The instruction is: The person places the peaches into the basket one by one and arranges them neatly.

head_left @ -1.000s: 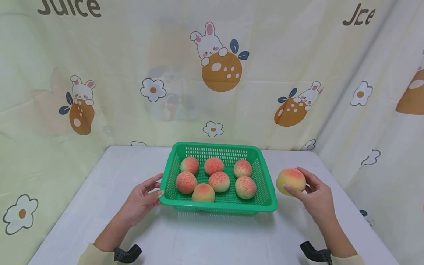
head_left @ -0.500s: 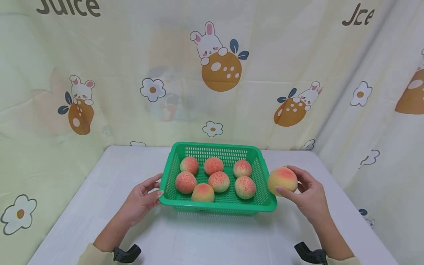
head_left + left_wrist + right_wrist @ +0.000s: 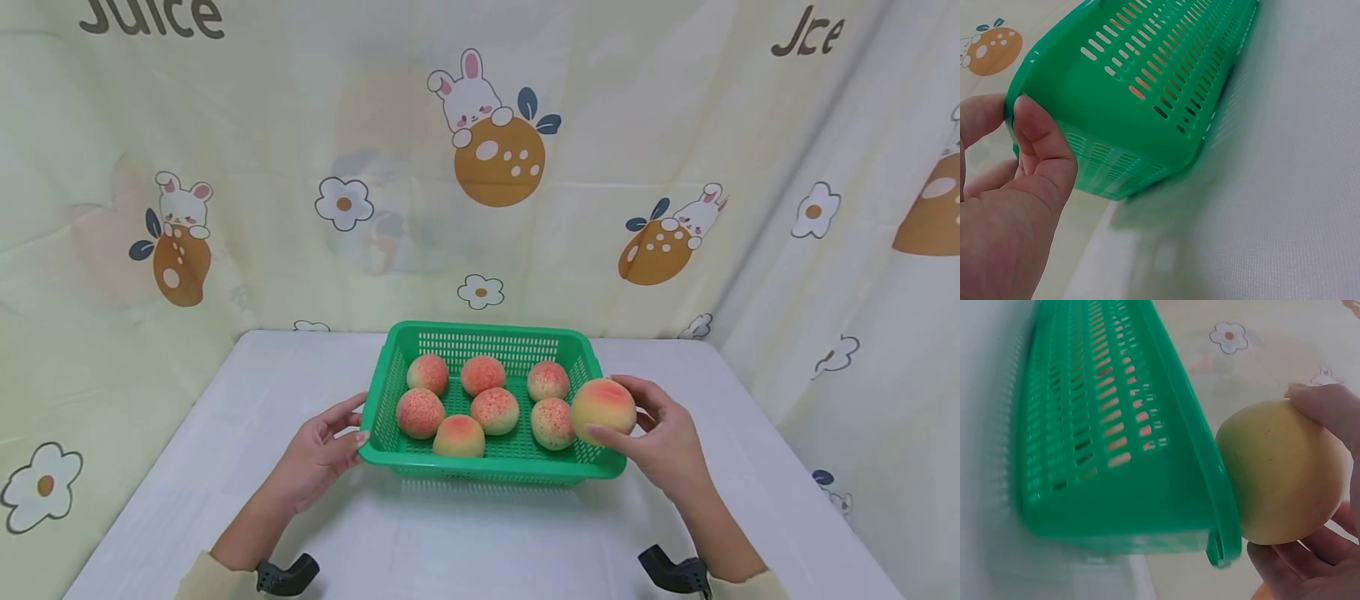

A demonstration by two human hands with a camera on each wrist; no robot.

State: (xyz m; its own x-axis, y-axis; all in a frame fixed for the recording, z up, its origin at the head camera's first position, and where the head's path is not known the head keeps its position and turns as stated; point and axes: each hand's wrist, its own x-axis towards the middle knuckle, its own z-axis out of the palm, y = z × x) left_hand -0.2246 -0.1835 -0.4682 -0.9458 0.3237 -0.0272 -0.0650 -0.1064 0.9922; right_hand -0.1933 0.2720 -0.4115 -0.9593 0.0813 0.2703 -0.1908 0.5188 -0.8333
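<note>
A green plastic basket (image 3: 495, 472) with slotted walls stands on the table and holds several red-and-yellow peaches (image 3: 421, 414). At its left end my left hand (image 3: 324, 458) pinches the rim between thumb and fingers; the left wrist view shows the thumb (image 3: 1038, 125) on the outer side of the rim. My right hand (image 3: 666, 446) grips a larger yellow peach (image 3: 602, 408) with a red top, over the basket's right end. In the head view this peach partly covers a speckled peach (image 3: 552, 423) behind it. The fingers' far side is hidden.
A white cloth covers the table (image 3: 465, 542), with bare cloth in front of the basket. Behind and at the sides hangs a patterned curtain (image 3: 405, 250). Dark wrist mounts (image 3: 288, 575) sit on both wrists.
My right hand has carried the yellow peach leftward, from beside the basket to over its right end. The left hand and the basket stay where they were.
</note>
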